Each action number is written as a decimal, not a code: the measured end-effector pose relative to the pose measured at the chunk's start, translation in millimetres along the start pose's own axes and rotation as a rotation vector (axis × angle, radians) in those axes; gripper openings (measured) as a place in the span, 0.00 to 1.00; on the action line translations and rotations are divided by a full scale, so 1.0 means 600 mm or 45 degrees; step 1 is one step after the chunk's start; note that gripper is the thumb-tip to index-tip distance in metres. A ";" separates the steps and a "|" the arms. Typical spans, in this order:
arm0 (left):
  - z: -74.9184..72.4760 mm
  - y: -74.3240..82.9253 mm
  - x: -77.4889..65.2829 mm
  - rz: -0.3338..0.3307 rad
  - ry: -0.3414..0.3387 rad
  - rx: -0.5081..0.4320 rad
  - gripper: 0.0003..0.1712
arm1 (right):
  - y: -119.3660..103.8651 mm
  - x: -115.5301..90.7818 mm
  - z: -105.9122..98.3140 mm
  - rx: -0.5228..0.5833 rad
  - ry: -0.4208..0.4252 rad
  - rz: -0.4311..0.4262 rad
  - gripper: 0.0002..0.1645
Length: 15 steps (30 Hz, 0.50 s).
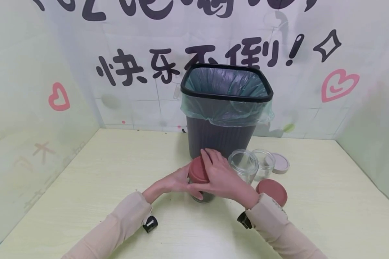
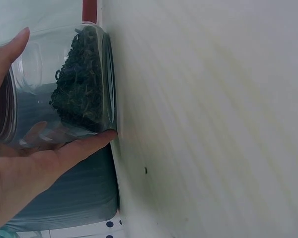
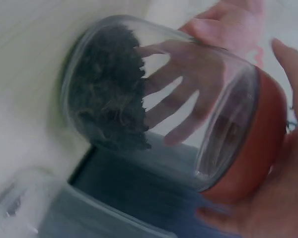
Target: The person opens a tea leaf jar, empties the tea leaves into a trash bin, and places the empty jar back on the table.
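Observation:
A clear glass jar (image 2: 32,67) stands on the table, partly filled with dark dried leaves (image 3: 107,94) that look like tea. Its red-brown lid (image 1: 198,170) sits on the mouth. My left hand (image 1: 179,180) grips the jar's side, thumb and fingers spread around the glass. From above, my right hand (image 1: 223,176) holds the lid, with fingers over its far edge and the thumb along the near side. Much of the jar is hidden behind the hands in the head view.
Just behind the hands stands a dark bin (image 1: 222,138) lined with a green bag (image 1: 227,111). Right of the right hand are two uncovered glass jars (image 1: 244,162) (image 1: 265,162), a pale lid (image 1: 280,162) and another red-brown lid (image 1: 272,193). A printed backdrop (image 1: 133,104) closes off the back.

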State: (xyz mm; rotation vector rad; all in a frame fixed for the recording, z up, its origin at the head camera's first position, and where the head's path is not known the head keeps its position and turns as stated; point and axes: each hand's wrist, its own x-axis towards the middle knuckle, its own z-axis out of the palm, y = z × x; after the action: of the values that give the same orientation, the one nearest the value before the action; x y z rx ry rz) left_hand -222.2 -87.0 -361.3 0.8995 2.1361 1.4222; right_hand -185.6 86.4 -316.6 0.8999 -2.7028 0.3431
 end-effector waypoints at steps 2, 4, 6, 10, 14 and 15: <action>0.001 0.001 0.000 -0.010 0.002 -0.003 0.54 | -0.006 0.001 0.006 -0.134 0.062 0.087 0.61; 0.002 0.002 0.000 -0.011 0.010 0.006 0.53 | -0.012 0.001 0.012 -0.269 0.104 0.151 0.65; 0.002 0.003 0.001 -0.005 0.005 -0.004 0.53 | -0.016 0.001 0.016 -0.347 0.135 0.184 0.67; 0.001 0.002 0.001 0.014 -0.005 -0.008 0.53 | -0.019 0.000 0.020 -0.384 0.192 0.169 0.59; 0.000 0.001 0.000 -0.013 -0.007 -0.020 0.54 | -0.017 0.000 0.017 -0.273 0.187 0.123 0.50; 0.000 0.001 0.000 -0.015 -0.008 -0.024 0.54 | -0.016 0.000 0.016 -0.219 0.169 0.117 0.48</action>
State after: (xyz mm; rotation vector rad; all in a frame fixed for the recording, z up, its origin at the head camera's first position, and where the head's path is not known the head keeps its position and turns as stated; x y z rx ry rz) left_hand -221.9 -87.0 -360.6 0.8818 2.1162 1.4295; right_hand -181.3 76.1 -324.0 0.6815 -2.6087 0.1786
